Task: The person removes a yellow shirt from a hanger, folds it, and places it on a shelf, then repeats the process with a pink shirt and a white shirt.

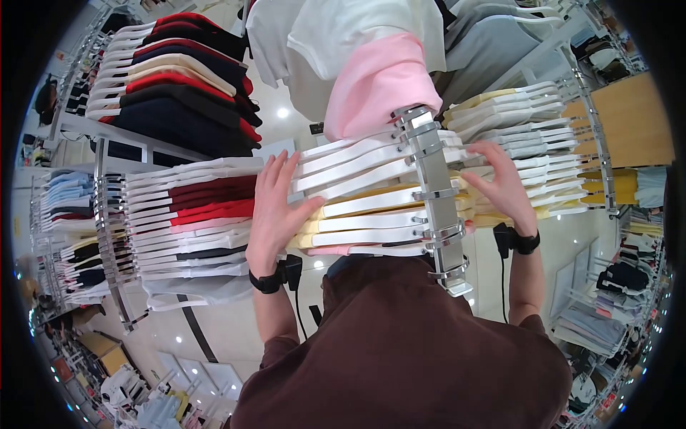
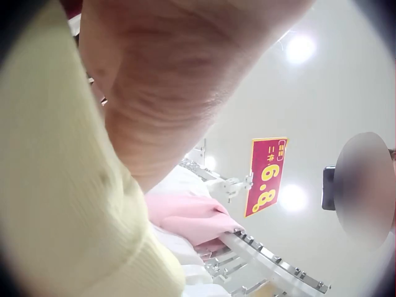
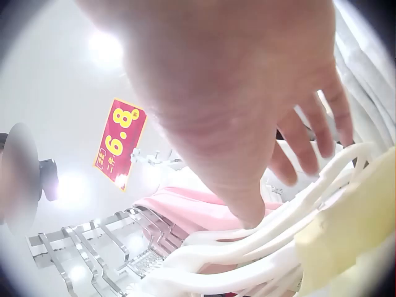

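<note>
White hangers (image 1: 351, 163) with white, yellow and pink clothes hang in a row on a metal arm (image 1: 437, 179) in front of the person. The left hand (image 1: 275, 207) lies along their left side, fingers straight and thumb spread. On the other side is the right hand (image 1: 502, 187), its thumb and fingers apart and slightly bent around the hanger ends. Pale yellow cloth (image 2: 74, 198) fills the left of the left wrist view beside that hand (image 2: 167, 80). In the right wrist view the hand (image 3: 247, 105) is above the white hangers (image 3: 247, 253); exact finger contact cannot be told.
A pink garment (image 1: 386, 82) hangs at the far end of the metal arm. Racks of dark and red clothes (image 1: 182, 107) stand at the left, grey and white ones (image 1: 493, 53) at the right. A red price sign (image 2: 266, 176) hangs overhead.
</note>
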Demonstrator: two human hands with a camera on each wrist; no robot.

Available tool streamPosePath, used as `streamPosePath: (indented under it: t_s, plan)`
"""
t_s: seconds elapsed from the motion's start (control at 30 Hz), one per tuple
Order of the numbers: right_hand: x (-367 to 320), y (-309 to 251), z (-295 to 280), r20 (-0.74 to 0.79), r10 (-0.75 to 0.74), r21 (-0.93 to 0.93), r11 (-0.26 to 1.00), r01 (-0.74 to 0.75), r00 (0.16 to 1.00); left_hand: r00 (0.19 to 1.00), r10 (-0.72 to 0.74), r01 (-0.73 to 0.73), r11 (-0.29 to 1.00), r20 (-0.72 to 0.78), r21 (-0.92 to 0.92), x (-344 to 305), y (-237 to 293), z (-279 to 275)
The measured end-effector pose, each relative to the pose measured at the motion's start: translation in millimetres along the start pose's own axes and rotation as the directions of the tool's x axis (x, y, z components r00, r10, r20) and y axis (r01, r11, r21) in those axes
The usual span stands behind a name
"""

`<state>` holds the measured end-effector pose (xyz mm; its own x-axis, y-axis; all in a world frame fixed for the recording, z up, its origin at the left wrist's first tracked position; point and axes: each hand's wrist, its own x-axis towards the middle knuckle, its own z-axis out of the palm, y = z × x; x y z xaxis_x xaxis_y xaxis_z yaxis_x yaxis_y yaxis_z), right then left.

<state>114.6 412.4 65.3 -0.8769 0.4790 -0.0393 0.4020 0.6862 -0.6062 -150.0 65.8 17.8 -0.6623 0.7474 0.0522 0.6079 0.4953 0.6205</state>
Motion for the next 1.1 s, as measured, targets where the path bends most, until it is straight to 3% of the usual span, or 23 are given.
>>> streamPosePath:
  t_s: [0.03, 0.1, 0.2, 0.23, 0.3, 0.43, 0.53, 0.6, 0.7, 1.0, 1.07, 1.1]
  plan:
    - [4.4, -2.1, 3.2, -0.001, 0.002, 0.000, 1.000, -0.002, 1.000, 0.999, 0.032, -0.032, 0.999, 0.031, -0.001, 2.4, 2.0, 0.9]
    - [18.0, -8.2, 16.6, -0.028, -0.193, -0.118, 0.975, 0.188, 0.981, 0.998, 0.043, -0.043, 0.999, 0.046, -0.002, 7.6, 6.7, 0.4]
    - [43.4, -4.7, 27.7, -0.001, -0.318, -0.240, 0.921, 0.308, 0.948, 0.995, 0.062, -0.061, 0.998, 0.077, -0.010, 15.3, 9.3, -1.9]
    - [49.5, -7.9, 28.0, 0.000, -0.321, -0.239, 0.920, 0.311, 0.947, 0.992, 0.072, -0.070, 0.997, 0.099, -0.022, 17.3, 9.8, -2.5]
    - [59.7, -16.6, 27.6, 0.205, -0.146, -0.120, 0.977, 0.173, 0.968, 0.991, 0.071, -0.070, 0.997, 0.111, -0.014, 19.8, 10.2, -3.6]
    - [76.1, -16.3, 33.2, 0.193, -0.212, -0.093, 0.968, 0.232, 0.958, 0.988, 0.101, -0.106, 0.994, 0.117, 0.039, 25.1, 11.8, -6.2]
    - [94.5, -8.2, 34.0, 0.217, -0.164, -0.162, 0.966, 0.201, 0.962, 0.982, 0.121, -0.129, 0.991, 0.147, 0.047, 32.7, 8.1, -7.5]
    - [106.9, 0.6, 35.7, 0.182, -0.274, -0.171, 0.937, 0.305, 0.944, 0.981, 0.128, -0.140, 0.988, 0.149, 0.073, 38.4, 6.9, -7.0]
    - [122.8, 1.2, 31.7, 0.167, -0.304, -0.195, 0.922, 0.333, 0.938, 0.980, 0.122, -0.139, 0.985, 0.160, 0.102, 49.1, 5.1, -5.8]
    - [156.2, -4.2, 25.9, 0.224, -0.289, -0.203, 0.920, 0.335, 0.931, 0.982, 0.103, -0.113, 0.992, 0.155, 0.059, 77.9, -4.8, -9.2]
    - [146.0, -24.8, 11.7, 0.431, -0.224, -0.101, 0.950, 0.294, 0.874, 0.984, 0.092, -0.098, 0.995, 0.150, 0.036, 78.6, -2.8, -11.9]
    - [135.1, -31.5, 6.1, 0.438, -0.266, 0.046, 0.961, 0.274, 0.859, 0.983, 0.114, -0.126, 0.989, 0.142, 0.078, 74.8, 0.7, -12.9]
